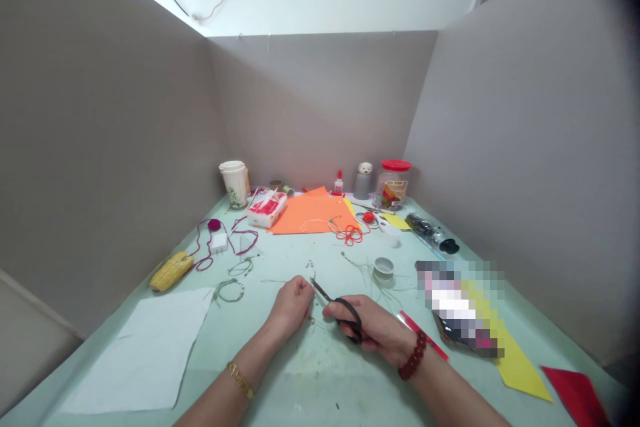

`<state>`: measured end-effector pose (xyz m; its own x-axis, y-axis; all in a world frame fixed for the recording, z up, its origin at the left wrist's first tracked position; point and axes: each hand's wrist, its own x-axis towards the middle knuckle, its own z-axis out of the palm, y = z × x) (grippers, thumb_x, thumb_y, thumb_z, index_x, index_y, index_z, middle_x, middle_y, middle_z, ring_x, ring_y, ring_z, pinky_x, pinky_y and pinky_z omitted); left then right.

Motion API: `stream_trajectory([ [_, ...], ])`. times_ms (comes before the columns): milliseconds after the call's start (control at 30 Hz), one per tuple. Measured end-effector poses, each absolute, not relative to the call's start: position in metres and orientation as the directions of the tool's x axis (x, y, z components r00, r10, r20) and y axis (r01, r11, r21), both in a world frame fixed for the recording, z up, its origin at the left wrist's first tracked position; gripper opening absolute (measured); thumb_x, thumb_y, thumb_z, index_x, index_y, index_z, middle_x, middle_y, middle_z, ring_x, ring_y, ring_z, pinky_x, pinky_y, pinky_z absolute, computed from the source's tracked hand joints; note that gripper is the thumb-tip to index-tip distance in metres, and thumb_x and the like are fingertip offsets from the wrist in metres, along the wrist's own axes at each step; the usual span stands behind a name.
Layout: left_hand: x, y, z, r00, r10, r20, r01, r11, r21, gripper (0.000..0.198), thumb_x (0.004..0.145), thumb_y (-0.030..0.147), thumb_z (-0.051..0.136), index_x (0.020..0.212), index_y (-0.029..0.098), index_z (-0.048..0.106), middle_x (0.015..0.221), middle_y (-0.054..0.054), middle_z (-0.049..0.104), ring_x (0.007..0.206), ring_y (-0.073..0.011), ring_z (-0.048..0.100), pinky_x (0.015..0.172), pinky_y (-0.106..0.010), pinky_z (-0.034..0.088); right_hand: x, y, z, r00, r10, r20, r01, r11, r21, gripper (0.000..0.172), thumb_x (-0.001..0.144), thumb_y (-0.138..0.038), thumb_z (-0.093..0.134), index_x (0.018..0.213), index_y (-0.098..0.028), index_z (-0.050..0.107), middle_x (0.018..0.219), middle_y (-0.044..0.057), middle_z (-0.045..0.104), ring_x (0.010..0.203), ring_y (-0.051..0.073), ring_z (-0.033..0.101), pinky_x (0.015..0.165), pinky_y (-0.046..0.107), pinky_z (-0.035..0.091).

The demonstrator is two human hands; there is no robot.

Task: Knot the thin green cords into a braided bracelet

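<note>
At the near edge of a pale green tabletop, left hand held knuckles up, fingers curled together; anything within them was hidden. Gold chain bracelet worn on that wrist. Right hand turned inward, fingers clamped around the loops of black-handled scissors, red bead bracelet at the wrist. Scissor blades nearly closed, angled up and left, tips just beside the left hand's fingers. Thin wire strands lay scattered beyond the hands, near a small roll of tape.

Containers along the far edge: clear plastic jar with red lid, upright, labelled, contents not clearly distinguishable; white paper cup with green print, lidded or rimmed in white, contents hidden; tissue packet, lying on its side near the cup. Also present: small glue bottle, orange paper sheet with red cord partly over it, maroon cord beside a white charger, white paper sheet at left, yellow paper and red paper at right.
</note>
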<state>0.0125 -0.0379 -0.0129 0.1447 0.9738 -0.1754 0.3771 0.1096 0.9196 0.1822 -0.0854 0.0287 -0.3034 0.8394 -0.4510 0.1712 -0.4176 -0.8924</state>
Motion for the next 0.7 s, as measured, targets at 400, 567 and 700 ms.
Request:
stream_trajectory([
  [400, 0.0130, -0.0361, -0.0158, 0.158, 0.973, -0.168, 0.392, 0.095, 0.915, 0.015, 0.081, 0.031, 0.040, 0.071, 0.020, 0.046, 0.038, 0.009, 0.040, 0.030, -0.0068, 0.031, 0.038, -0.019, 0.025, 0.1777, -0.0882, 0.0338, -0.277, 0.872, -0.404, 0.245, -0.343, -0.907, 0.034, 0.072, -0.049, 0.060, 0.071, -0.016, 0.050, 0.055, -0.004, 0.041, 0.044, 0.004, 0.029, 0.035, 0.016, 0.012],
  [567, 0.0142, -0.0374, -0.0120, 0.150, 0.973, -0.174, 0.391, 0.104, 0.915, 0.015, 0.081, 0.029, 0.042, 0.070, 0.020, 0.045, 0.037, 0.009, 0.039, 0.030, -0.0066, 0.031, 0.038, -0.019, 0.024, 0.1765, -0.0892, 0.0358, -0.280, 0.873, -0.400, 0.262, -0.331, -0.906, 0.035, 0.073, -0.050, 0.059, 0.072, -0.016, 0.051, 0.056, -0.004, 0.042, 0.045, 0.005, 0.030, 0.034, 0.016, 0.014],
  [700, 0.0150, -0.0362, -0.0147, 0.155, 0.972, -0.174, 0.375, 0.106, 0.921, 0.014, 0.081, 0.029, 0.042, 0.073, 0.020, 0.048, 0.035, 0.009, 0.037, 0.029, -0.0069, 0.029, 0.037, -0.019, 0.022, 0.1760, -0.0871, 0.0352, -0.277, 0.871, -0.405, 0.259, -0.338, -0.905, 0.036, 0.072, -0.051, 0.059, 0.070, -0.017, 0.049, 0.056, -0.004, 0.041, 0.045, 0.005, 0.029, 0.035, 0.017, 0.013],
])
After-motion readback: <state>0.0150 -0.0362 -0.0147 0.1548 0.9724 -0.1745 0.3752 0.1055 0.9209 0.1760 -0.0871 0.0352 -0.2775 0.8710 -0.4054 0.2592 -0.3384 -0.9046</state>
